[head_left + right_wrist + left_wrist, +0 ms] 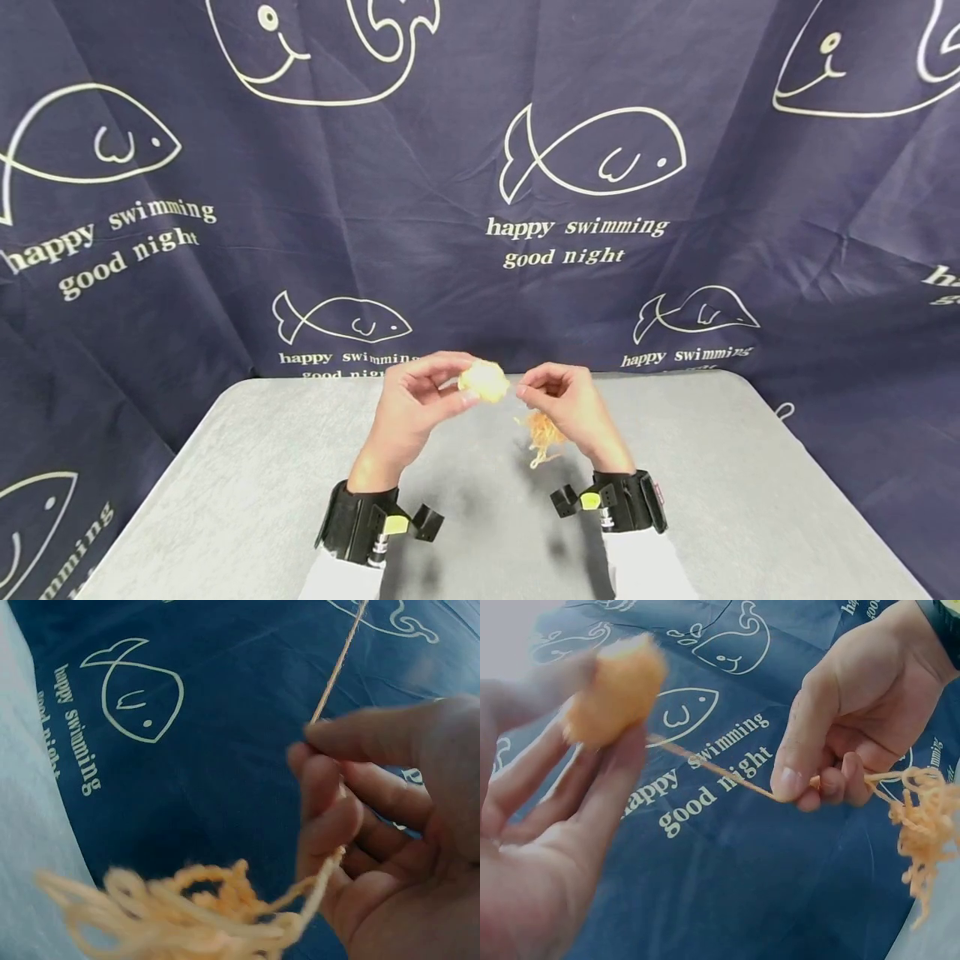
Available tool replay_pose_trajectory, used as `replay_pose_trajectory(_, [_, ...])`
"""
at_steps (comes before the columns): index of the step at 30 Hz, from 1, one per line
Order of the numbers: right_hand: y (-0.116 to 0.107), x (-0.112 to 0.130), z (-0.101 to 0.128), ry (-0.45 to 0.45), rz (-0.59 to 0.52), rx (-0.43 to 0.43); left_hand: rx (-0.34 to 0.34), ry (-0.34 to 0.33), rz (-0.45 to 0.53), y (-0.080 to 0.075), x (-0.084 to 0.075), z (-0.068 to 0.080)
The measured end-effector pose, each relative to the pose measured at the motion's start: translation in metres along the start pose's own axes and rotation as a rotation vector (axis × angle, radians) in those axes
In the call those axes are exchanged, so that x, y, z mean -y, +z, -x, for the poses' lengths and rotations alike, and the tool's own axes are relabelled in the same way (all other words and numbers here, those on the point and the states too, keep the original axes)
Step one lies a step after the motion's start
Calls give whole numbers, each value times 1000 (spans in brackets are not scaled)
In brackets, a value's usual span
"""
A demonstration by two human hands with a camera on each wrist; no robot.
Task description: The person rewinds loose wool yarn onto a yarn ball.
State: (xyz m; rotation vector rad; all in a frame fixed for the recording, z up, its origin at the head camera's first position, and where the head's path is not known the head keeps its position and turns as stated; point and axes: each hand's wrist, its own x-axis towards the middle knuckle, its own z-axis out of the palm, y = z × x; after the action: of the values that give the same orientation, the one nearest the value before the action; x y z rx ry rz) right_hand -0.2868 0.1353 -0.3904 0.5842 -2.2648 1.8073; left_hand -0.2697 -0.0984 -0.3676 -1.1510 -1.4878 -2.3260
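Observation:
My left hand (420,400) holds a small ball of pale orange yarn (483,381) between fingertips and thumb, raised above the grey table (262,483). In the left wrist view the ball (615,690) is blurred and close. A taut strand (705,766) runs from it to my right hand (558,400), which pinches the strand between thumb (799,750) and curled fingers. A loose tangle of the same yarn (542,435) hangs below the right hand; in the right wrist view the tangle (172,915) dangles from the fingers (330,802).
A dark blue cloth printed with white fish and lettering (592,158) hangs behind the table and drapes around it. Black wrist mounts (360,525) sit on both forearms. The table's rounded far corners (738,383) lie just beyond the hands.

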Motion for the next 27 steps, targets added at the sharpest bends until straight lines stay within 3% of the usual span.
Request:
replay_pose_trajectory(4, [5,3,1,-68,60,127,-230,28,15,1,3,-2])
replay_pose_trajectory(8, [12,9,3,-120,64,221,-439,15,-20,3,6,-4])
replay_pose_trajectory(11, [16,14,5,-152,43,267,-547,2,-92,3,10,-5])
replay_pose_trajectory(13, [18,17,6,-163,29,276,-580,10,-200,3,13,-5])
replay_pose_trajectory(16, [20,19,6,-167,29,248,-571,64,-437,1,18,-3])
replay_pose_trajectory(20, [19,18,6,-168,22,184,-492,121,-698,-2,24,0])
replay_pose_trajectory(24, [13,17,6,-178,-23,115,-388,53,-847,-3,24,3])
replay_pose_trajectory(27, [8,18,6,-177,-77,55,-282,-32,-901,-3,22,4])
